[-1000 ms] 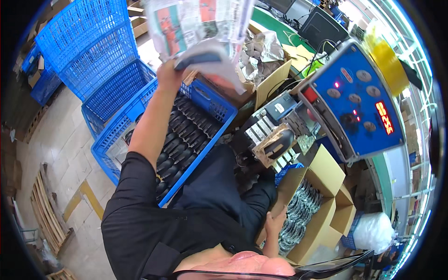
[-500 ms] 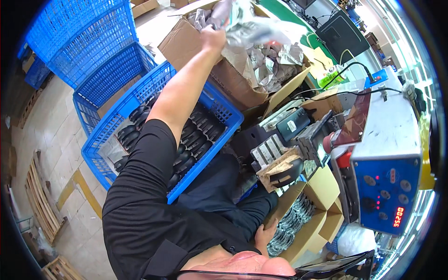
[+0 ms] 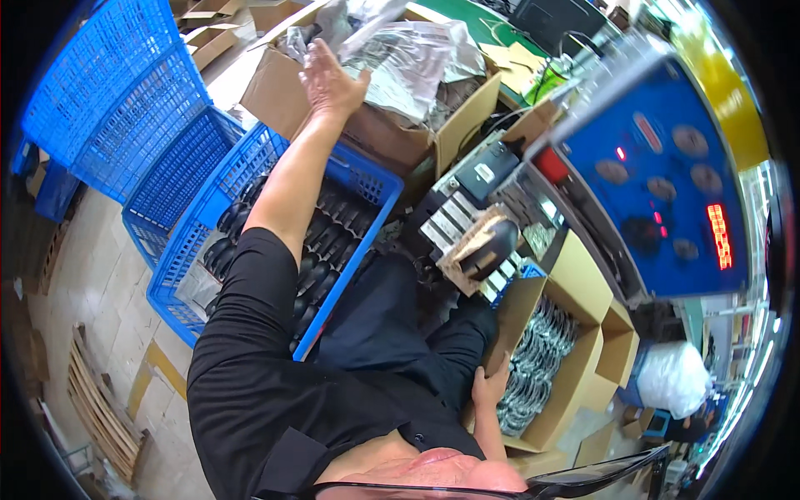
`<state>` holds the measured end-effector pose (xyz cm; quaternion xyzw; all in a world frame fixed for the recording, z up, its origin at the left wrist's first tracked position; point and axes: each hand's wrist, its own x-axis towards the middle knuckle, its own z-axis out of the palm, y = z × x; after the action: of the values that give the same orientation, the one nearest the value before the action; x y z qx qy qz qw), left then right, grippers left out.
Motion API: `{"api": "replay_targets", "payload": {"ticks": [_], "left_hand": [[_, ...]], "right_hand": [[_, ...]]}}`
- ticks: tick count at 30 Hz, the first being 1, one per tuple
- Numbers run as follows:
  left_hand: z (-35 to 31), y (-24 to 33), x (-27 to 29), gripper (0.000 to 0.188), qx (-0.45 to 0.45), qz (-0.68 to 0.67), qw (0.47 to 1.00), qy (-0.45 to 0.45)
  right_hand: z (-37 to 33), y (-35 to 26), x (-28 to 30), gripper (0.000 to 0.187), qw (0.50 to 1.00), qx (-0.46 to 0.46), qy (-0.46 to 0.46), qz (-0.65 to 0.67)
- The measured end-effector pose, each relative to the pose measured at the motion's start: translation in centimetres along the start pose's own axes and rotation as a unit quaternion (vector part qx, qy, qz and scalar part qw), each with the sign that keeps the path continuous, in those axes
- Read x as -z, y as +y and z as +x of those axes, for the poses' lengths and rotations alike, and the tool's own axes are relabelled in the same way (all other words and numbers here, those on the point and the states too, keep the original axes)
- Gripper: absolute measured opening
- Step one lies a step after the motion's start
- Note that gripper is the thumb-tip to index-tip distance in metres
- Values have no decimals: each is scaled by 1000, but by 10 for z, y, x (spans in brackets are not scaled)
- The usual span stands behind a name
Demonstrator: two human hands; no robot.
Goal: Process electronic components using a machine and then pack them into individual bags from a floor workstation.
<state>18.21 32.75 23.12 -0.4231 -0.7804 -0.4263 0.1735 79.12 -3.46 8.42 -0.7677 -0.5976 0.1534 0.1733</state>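
Note:
My left hand (image 3: 332, 83) reaches out over a cardboard box (image 3: 287, 87), fingers stretched and thumb apart, holding nothing. Beside it, clear plastic bags (image 3: 408, 62) lie crumpled on top of the box. Low in the view, my right hand (image 3: 490, 387) rests against the near side of an open carton (image 3: 575, 392), its visible fingers extended. Shiny looped metal parts (image 3: 537, 358) fill that carton. Under my left forearm stands a blue plastic crate (image 3: 329, 321) with rows of black curved parts (image 3: 321, 271).
A machine with a blue control panel (image 3: 667, 183) stands at the right. In front of it, a dark rounded piece (image 3: 490, 248) sits on a fixture. More blue crates (image 3: 108, 100) stand at the far left, and wooden slats (image 3: 104, 408) lie on the floor.
My left hand has let go of the clear plastic bag, which now lies on the cardboard box. The view has shifted, bringing the control panel closer.

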Motion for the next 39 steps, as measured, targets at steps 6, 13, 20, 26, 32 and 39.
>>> {"api": "replay_targets", "payload": {"ticks": [6,13,20,26,32,39], "left_hand": [[-54,-13,40,106,-49,-35,997,46],[-211,22,116,62,-16,-214,972,-101],[-302,91,170,44,19,-314,905,-286],[-263,196,183,46,-294,-248,913,-135],[-264,217,176,39,-325,-115,933,-103],[-345,195,255,36,-312,-318,747,-494]], "right_hand": [[10,40,-13,63,961,-97,61,250],[23,132,-18,77,993,-97,46,-52],[16,119,-12,47,988,-79,82,-100],[16,124,-12,45,989,-65,79,-102],[17,128,-29,43,989,-40,117,-81],[13,163,-43,47,983,-9,169,-68]]}}
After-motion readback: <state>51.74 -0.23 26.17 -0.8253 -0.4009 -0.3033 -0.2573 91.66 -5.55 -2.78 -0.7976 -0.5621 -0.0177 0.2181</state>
